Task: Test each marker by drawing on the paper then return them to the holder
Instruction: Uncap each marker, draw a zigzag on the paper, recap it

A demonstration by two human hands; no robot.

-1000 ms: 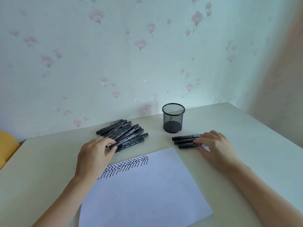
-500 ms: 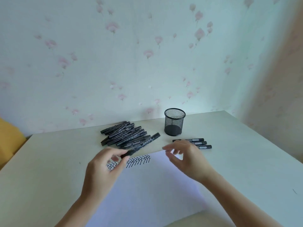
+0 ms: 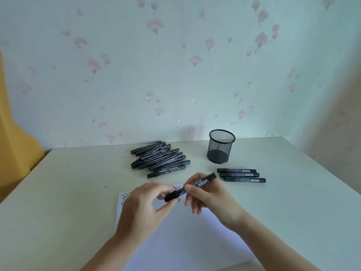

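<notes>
Head view: both hands hold one black marker [image 3: 190,186] above the paper [image 3: 175,241] — left hand [image 3: 145,204] pinches its near-left end, right hand [image 3: 209,196] grips the barrel. Mesh holder [image 3: 221,146] stands far right of centre on the bench [image 3: 58,202]; marker pile [image 3: 159,159] to its left, three markers [image 3: 241,175] in a row near it — apart from both hands.

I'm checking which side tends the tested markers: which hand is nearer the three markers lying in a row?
Right. The right hand is just in front and left of the three markers; the left hand lies farther left, gripping the held marker.
</notes>
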